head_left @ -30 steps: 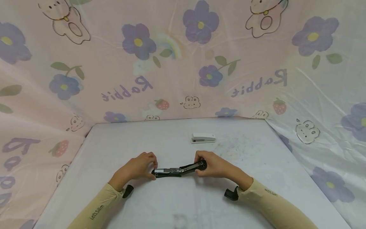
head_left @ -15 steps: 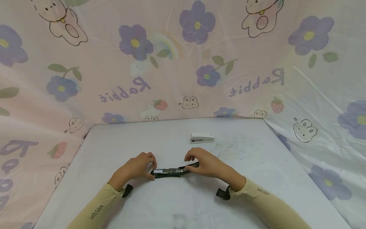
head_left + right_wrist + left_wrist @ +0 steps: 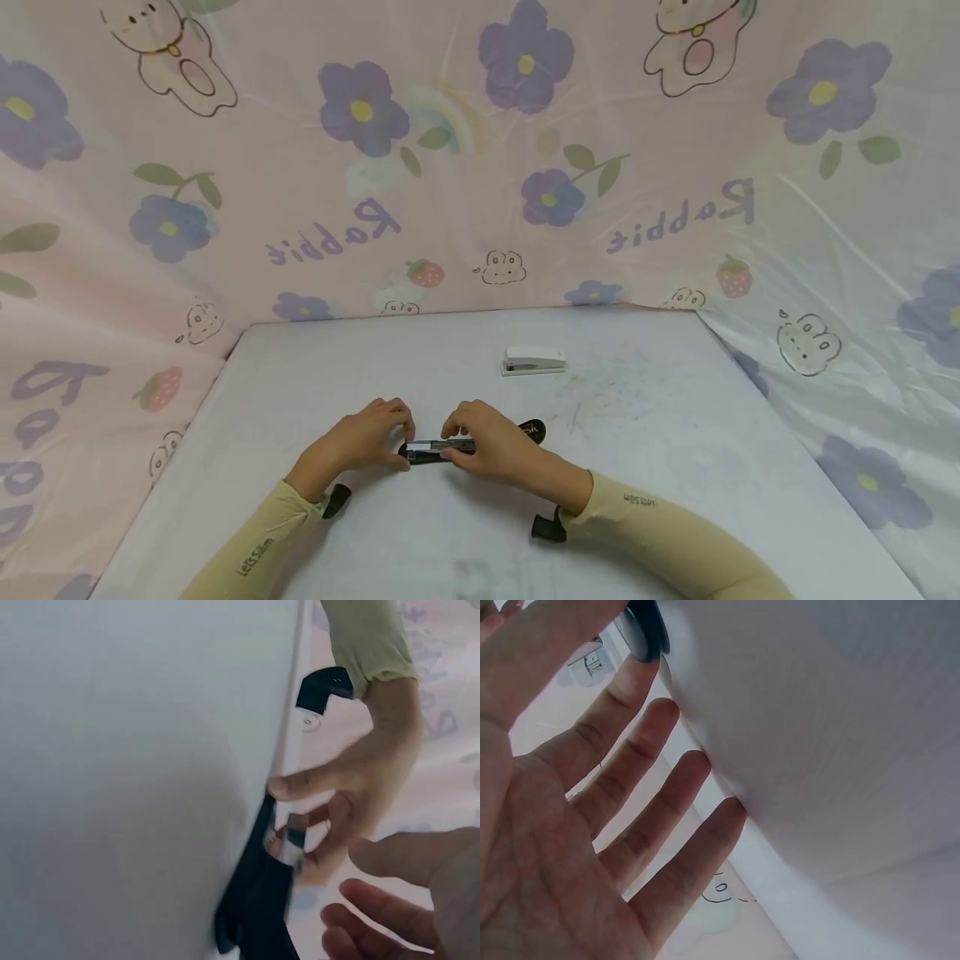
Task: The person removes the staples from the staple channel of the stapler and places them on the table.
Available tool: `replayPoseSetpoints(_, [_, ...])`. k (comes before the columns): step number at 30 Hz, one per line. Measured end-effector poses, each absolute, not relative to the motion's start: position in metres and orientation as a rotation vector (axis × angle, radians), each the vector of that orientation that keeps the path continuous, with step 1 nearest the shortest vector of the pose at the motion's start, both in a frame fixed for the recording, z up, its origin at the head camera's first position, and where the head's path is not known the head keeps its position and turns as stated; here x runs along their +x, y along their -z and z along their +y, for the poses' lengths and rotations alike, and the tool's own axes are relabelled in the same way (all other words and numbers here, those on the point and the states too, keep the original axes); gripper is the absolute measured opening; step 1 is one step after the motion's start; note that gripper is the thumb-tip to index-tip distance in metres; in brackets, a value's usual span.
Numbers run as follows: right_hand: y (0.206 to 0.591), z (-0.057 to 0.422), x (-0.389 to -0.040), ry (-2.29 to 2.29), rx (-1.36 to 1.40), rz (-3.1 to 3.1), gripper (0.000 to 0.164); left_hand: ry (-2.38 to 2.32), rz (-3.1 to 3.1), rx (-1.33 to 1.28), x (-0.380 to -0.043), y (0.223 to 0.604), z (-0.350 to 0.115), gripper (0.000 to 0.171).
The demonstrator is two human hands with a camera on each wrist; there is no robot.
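A black stapler (image 3: 431,457) lies spread wide on the table, its silver staple channel facing up. My left hand (image 3: 367,433) pinches its left end between thumb and index finger. In the left wrist view, the left hand's other fingers (image 3: 682,847) extend with tips at the white tabletop, by the stapler's dark end (image 3: 645,630). My right hand (image 3: 491,442) is over the stapler's middle and hides it, with the right end showing beyond. From the right wrist, my right thumb and fingers (image 3: 397,892) appear parted beside the stapler (image 3: 262,900), holding nothing.
A white stapler (image 3: 534,362) stands farther back on the white table (image 3: 360,358). A patterned cloth (image 3: 450,192) hangs behind and along the sides. Black wrist mounts (image 3: 550,528) jut from both sleeves.
My right hand has let go of the stapler's right end and moved left along it to the middle, uncovering that end. My left hand keeps its hold.
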State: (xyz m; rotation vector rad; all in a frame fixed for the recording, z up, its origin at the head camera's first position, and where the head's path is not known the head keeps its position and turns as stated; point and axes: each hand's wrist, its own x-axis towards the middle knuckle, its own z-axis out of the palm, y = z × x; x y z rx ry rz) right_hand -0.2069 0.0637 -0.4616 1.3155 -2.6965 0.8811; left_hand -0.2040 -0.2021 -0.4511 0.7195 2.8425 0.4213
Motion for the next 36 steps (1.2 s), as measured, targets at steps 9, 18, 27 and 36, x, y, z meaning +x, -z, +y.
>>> replayPoseSetpoints(9, [0.469,0.051,-0.208,-0.82,1.27,-2.805,0.017,-0.424,2.841,0.73,-0.206,0.453,-0.202,0.038])
replayPoseSetpoints(18, [0.47,0.049,-0.205,-0.751,1.269,-2.827,0.02,-0.436,2.831,0.709,-0.206,0.454,-0.202,0.039])
replayPoseSetpoints(27, [0.471,0.046,-0.203,-0.674,1.264,-2.793,0.023,-0.417,2.837,0.715,-0.205,0.452,-0.201,0.038])
replayPoseSetpoints(36, [0.472,0.042,-0.202,-0.613,1.239,-2.771,0.023,-0.409,2.84,0.706,-0.205,0.452,-0.2,0.039])
